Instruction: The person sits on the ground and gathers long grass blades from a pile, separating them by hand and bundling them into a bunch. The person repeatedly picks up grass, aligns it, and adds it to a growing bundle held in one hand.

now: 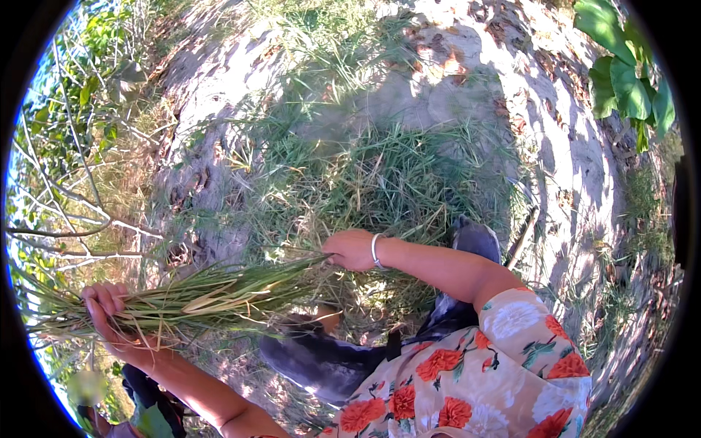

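Observation:
A long bundle of cut grass (219, 298), green with some yellow blades, stretches sideways in front of me. My left hand (107, 312) is closed around its bushy end at the far left, palm up under the stalks. My right hand (353, 250), with a pale bangle on the wrist, pinches the thin tips at the bundle's other end. Beyond my right hand lies a loose heap of green grass (394, 180) on sandy ground. The fingertips of my right hand are partly hidden.
Bare branches (104, 219) reach in from the left. A stick (524, 238) lies right of my dark-clothed knee (475, 241). Broad green leaves (630, 82) hang at the upper right. Part of another person in dark clothing (153, 399) shows at the lower left.

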### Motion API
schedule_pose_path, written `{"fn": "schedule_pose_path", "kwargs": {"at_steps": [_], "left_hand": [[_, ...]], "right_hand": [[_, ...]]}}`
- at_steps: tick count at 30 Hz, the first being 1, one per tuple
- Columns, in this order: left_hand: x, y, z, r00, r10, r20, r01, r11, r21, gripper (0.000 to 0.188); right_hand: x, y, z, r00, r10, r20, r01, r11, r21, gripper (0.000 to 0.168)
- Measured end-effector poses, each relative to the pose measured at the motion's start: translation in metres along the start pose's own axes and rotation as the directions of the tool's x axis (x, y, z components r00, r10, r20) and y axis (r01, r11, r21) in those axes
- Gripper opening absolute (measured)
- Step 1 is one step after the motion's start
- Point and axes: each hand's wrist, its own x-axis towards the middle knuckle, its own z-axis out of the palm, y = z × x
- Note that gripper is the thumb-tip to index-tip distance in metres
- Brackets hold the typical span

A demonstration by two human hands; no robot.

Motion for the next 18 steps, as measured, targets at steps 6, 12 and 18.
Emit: {"fn": "schedule_pose_path", "kwargs": {"at_steps": [6, 12, 18], "left_hand": [[0.019, 0.051, -0.059, 0.990, -0.013, -0.140, 0.033, 0.989, 0.142, 0.012], [0.022, 0.057, -0.079, 0.941, 0.016, -0.337, 0.050, 0.982, 0.185, 0.014], [0.022, 0.050, -0.089, 0.916, 0.025, -0.400, 0.068, 0.974, 0.217, 0.014]], "right_hand": [[0.000, -0.009, -0.007, 0.981, -0.137, -0.134, 0.112, 0.978, -0.176, 0.026], [0.001, -0.006, -0.008, 0.975, -0.125, -0.183, 0.073, 0.960, -0.269, 0.023], [-0.003, 0.000, -0.012, 0.954, -0.151, -0.260, 0.050, 0.932, -0.359, 0.022]]}}
